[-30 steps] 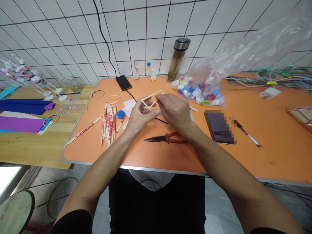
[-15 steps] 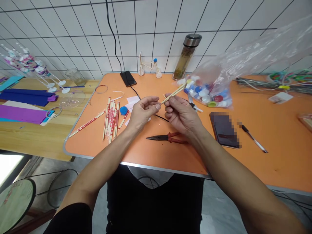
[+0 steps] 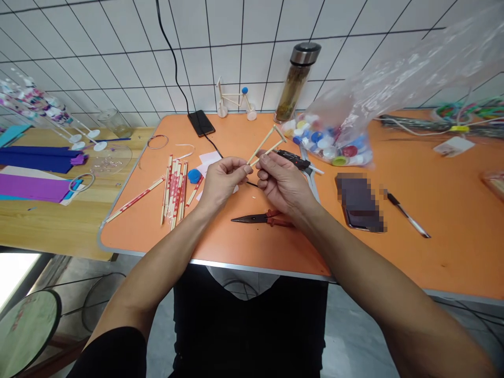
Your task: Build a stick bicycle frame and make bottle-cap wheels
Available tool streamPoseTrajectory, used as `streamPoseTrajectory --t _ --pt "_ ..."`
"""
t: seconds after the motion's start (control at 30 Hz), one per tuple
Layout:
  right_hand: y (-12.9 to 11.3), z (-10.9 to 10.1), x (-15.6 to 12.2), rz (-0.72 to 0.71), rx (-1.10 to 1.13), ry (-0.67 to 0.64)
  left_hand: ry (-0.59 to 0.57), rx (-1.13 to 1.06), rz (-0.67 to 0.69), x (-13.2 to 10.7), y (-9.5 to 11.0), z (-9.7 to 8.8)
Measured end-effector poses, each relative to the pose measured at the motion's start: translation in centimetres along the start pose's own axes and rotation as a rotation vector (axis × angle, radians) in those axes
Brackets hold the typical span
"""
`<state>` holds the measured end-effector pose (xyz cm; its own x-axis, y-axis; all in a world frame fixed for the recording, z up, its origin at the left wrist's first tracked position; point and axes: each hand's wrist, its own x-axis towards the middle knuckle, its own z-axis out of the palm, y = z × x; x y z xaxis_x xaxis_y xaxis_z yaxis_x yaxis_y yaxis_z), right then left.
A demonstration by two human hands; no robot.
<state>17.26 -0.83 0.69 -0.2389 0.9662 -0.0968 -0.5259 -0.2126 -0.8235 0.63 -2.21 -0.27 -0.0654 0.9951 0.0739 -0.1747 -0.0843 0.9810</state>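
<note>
Between my hands is a small frame of thin wooden sticks (image 3: 262,144), with two long sticks and a short crosspiece near the far end. My left hand (image 3: 221,182) pinches its near end between thumb and fingertips. My right hand (image 3: 282,181) is closed on the lower right stick, with the thumb on top. Below them lie red-handled needle-nose pliers (image 3: 252,219), their handles partly behind my right hand. A black glue gun (image 3: 294,159) rests just beyond the right hand. Paper-wrapped chopsticks (image 3: 175,189) and a blue bottle cap (image 3: 194,176) lie left of my left hand.
A clear bag of bottle caps (image 3: 328,144), a tea bottle (image 3: 295,84) and a small stick-and-cap model (image 3: 234,98) stand toward the wall. A black phone (image 3: 201,123) lies back left. Another phone (image 3: 360,205) and a pen (image 3: 407,214) lie right.
The stick frame has turned in my hands, so its sticks now show spread apart with the crosspiece visible. The view has shifted slightly, and the glue gun shows more.
</note>
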Motion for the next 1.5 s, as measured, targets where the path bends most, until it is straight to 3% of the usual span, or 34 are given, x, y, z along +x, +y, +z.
streamPoseTrajectory --t 0.2,0.33,0.77,0.97,1.23,1.33,1.5 --pt "-0.1 -0.3 0.3 -0.060 -0.034 0.033 -0.030 -0.043 -0.006 0.2 0.0 -0.3" --pt "-0.2 -0.4 0.4 -0.079 -0.018 0.024 -0.060 -0.117 -0.079 0.2 0.2 -0.2" --pt "0.1 -0.7 0.4 -0.119 -0.088 0.009 -0.071 -0.098 -0.161 0.1 0.8 -0.1" --pt "0.3 -0.5 0.5 -0.062 -0.033 -0.002 -0.085 -0.158 -0.201 0.2 1.0 0.2" --pt "1.1 -0.1 0.2 0.051 0.072 -0.029 -0.083 -0.137 -0.138 0.3 -0.1 0.7" --pt "0.5 -0.4 0.4 0.004 0.061 -0.012 -0.029 -0.068 -0.093 0.6 0.2 0.1" --pt "-0.6 -1.3 0.9 -0.129 -0.019 0.046 0.191 0.051 0.070 1.5 1.5 -2.0"
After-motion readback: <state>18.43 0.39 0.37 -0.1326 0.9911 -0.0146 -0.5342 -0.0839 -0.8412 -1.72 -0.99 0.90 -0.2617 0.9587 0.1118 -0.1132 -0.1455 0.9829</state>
